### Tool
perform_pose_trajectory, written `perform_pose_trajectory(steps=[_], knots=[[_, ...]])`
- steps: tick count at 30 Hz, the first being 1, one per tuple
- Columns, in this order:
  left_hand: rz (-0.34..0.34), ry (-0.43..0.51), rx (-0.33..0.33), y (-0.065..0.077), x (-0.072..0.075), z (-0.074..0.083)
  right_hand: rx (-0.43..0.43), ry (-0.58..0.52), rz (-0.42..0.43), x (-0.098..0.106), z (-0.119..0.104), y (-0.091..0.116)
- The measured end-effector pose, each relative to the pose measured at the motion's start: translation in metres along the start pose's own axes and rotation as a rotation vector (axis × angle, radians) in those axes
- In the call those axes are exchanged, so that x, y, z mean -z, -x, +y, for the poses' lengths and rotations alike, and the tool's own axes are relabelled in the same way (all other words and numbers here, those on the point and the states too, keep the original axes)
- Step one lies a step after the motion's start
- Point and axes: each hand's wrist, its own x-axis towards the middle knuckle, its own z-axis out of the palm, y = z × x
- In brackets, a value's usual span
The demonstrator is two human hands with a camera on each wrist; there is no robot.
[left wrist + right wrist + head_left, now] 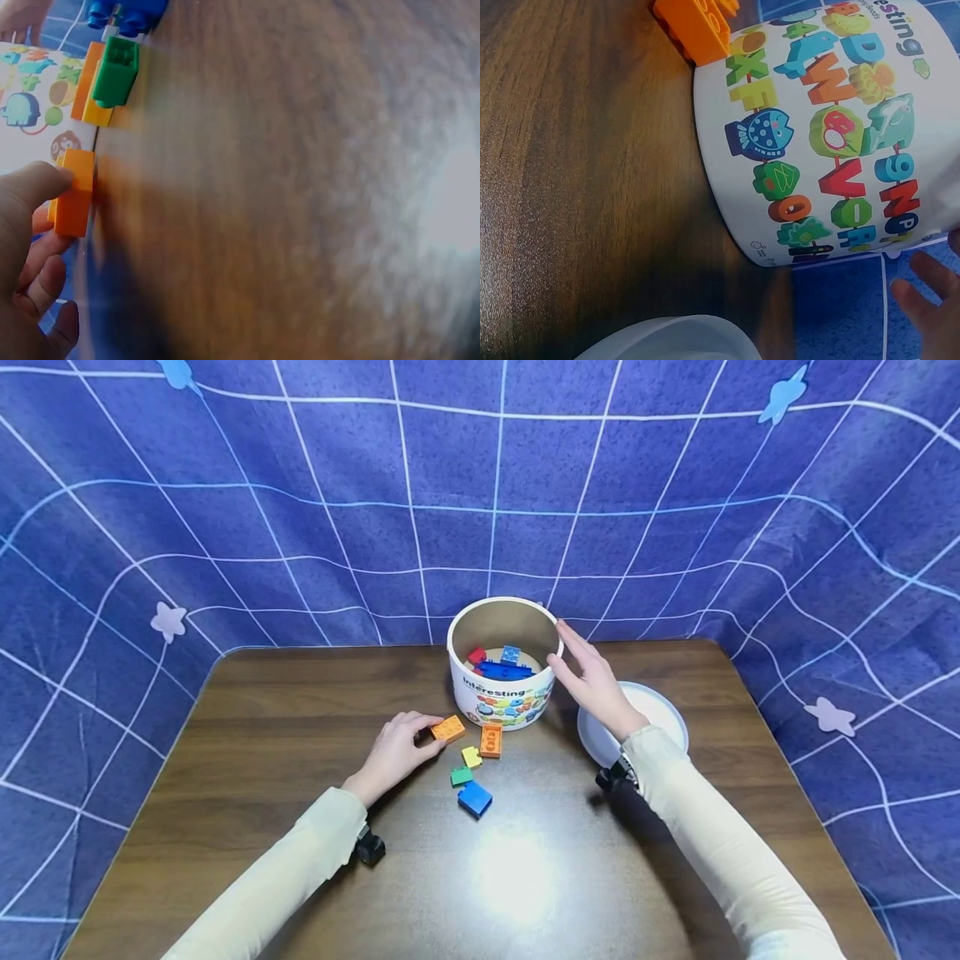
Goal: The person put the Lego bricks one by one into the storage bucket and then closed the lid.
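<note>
My left hand (397, 752) pinches an orange toy brick (448, 729) between thumb and fingers, low over the table. In the left wrist view the thumb presses one side of that brick (74, 193). My right hand (595, 681) is at the right side of a white printed bucket (501, 700), fingers extended and fingertips right at its rim. Inside the bucket lie a long blue piece (504, 671), a light blue piece (511, 654) and a red piece (477, 655). Before the bucket are a second orange brick (491, 740), a yellow (472, 757), a green (461, 776) and a blue brick (475, 799).
A round white dish (663, 710) stands right of the bucket, partly under my right forearm. The brown wooden table (285, 710) ends at a blue cloth (450, 468) with white grid lines, which hangs behind and at both sides.
</note>
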Motion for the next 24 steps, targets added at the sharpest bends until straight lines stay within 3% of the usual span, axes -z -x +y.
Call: perform_pose_trajectory(steps=[9, 17, 24], knots=[[0.062, 0.033, -0.01, 0.002, 0.019, 0.003, 0.008, 0.022, 0.012, 0.0, 0.003, 0.001], [0.221, 0.069, -0.092, -0.002, 0.064, 0.011, 0.019, 0.04, 0.007, 0.001, 0.001, -0.004], [0.333, 0.095, -0.143, -0.015, 0.097, 0.023, 0.003, 0.039, 0.003, -0.001, 0.002, -0.001]])
